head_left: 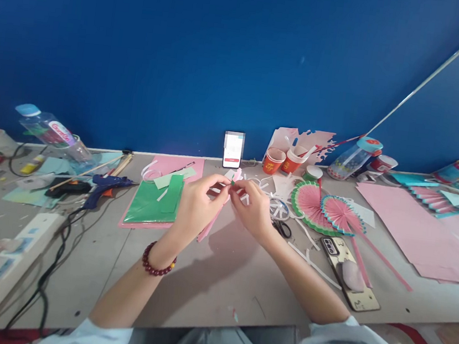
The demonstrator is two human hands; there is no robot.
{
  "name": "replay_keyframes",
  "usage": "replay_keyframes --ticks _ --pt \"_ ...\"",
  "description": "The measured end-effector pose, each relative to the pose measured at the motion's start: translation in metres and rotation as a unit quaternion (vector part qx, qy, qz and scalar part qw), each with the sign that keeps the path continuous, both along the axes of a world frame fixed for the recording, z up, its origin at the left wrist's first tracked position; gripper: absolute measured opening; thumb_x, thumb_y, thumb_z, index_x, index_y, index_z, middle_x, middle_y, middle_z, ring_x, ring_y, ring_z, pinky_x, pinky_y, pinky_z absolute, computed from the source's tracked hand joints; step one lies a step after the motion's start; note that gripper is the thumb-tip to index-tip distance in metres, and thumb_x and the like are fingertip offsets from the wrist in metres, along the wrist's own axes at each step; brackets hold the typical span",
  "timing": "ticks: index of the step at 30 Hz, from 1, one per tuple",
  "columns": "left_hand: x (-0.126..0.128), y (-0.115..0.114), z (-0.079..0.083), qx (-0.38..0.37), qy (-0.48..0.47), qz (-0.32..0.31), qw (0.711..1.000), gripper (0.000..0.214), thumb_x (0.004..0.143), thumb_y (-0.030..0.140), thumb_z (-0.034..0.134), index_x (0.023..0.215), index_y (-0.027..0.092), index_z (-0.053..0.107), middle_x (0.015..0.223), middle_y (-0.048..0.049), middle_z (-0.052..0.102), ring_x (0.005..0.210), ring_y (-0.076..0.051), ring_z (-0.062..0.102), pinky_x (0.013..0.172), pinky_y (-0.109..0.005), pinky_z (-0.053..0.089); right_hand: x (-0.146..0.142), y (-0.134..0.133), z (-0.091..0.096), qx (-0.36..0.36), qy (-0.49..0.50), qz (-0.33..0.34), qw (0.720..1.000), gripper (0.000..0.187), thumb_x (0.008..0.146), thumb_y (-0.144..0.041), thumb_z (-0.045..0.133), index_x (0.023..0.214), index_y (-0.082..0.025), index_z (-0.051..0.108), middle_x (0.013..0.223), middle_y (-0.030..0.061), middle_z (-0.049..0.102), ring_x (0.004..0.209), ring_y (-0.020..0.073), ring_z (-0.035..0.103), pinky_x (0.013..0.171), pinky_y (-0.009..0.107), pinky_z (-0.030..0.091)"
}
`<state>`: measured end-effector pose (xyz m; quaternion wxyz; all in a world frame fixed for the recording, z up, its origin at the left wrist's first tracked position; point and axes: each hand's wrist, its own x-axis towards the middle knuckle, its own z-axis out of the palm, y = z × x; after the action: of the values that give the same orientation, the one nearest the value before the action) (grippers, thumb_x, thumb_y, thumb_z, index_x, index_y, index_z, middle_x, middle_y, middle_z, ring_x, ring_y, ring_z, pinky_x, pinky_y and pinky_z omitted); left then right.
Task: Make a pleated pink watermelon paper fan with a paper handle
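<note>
My left hand point(202, 199) and my right hand point(252, 205) meet over the middle of the table, fingertips pinched close together. Between them shows a small piece of green paper point(232, 183), mostly covered by the fingers. A pink paper strip point(208, 228) runs beneath my left hand; whether the fingers also hold it, I cannot tell. Left of my left hand, a pack of green paper point(149, 209) lies on pink sheets point(190, 166). Past my right hand are white paper strips point(306, 262), black-handled scissors point(283, 229) and two pleated pink paper fans point(307, 204).
A lit phone point(232, 151) leans against the blue wall. To the left are a blue glue gun point(104, 187), a bottle point(48, 127) and a power strip point(14, 257). Red paper cups point(273, 162), another phone point(359, 291) and large pink sheets point(418, 231) occupy the right.
</note>
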<state>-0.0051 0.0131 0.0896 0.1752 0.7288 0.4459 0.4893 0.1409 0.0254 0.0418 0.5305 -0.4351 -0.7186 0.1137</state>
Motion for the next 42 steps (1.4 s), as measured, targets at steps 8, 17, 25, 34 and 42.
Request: replay_keyframes --ticks 8,17,25,34,42 --pt "0.001 -0.002 0.0 0.023 0.006 -0.009 1.0 0.01 0.083 0.014 0.057 0.085 0.02 0.064 0.083 -0.0007 0.071 0.071 -0.013 0.067 0.065 -0.024 0.058 0.0 -0.001 0.005 -0.024 0.053 0.008 0.998 0.011 0.084 -0.02 0.055 0.084 -0.021 0.066 0.078 0.0027 0.068 0.068 0.0148 0.061 0.067 0.029 0.049" --pt "-0.018 0.003 0.014 0.039 0.066 -0.027 0.997 0.02 0.091 0.021 0.051 0.109 0.023 0.06 0.114 -0.0064 0.066 0.108 -0.019 0.061 0.088 -0.035 0.054 0.007 -0.001 0.015 -0.13 0.13 0.121 0.976 0.007 0.08 -0.025 0.062 0.079 -0.019 0.066 0.078 0.0023 0.067 0.072 0.0148 0.061 0.067 0.028 0.049" --pt "-0.029 0.014 0.015 -0.03 0.063 -0.17 0.983 0.015 0.089 0.022 0.055 0.096 0.026 0.067 0.099 -0.0051 0.07 0.099 -0.018 0.065 0.084 -0.035 0.056 0.018 0.005 0.019 -0.257 0.17 0.278 0.91 0.029 0.081 -0.049 0.062 0.081 -0.02 0.061 0.073 0.0006 0.061 0.063 0.0122 0.057 0.057 0.026 0.048" --pt "-0.019 0.007 0.013 -0.084 -0.011 -0.156 0.984 0.012 0.086 0.023 0.06 0.095 0.025 0.067 0.091 -0.0037 0.072 0.084 -0.015 0.068 0.075 -0.028 0.059 0.018 0.008 0.017 -0.306 0.241 0.327 0.861 0.026 0.08 -0.047 0.065 0.084 -0.022 0.057 0.085 0.0019 0.061 0.077 0.015 0.06 0.069 0.03 0.052" --pt "-0.014 0.007 0.008 -0.1 -0.045 -0.144 0.983 0.011 0.082 0.023 0.064 0.093 0.024 0.067 0.092 -0.0037 0.072 0.081 -0.015 0.069 0.073 -0.028 0.06 0.02 -0.023 0.015 -0.294 0.231 0.261 0.89 0.012 0.091 -0.035 0.05 0.094 -0.026 0.057 0.087 0.0016 0.065 0.068 0.0158 0.063 0.06 0.029 0.052"
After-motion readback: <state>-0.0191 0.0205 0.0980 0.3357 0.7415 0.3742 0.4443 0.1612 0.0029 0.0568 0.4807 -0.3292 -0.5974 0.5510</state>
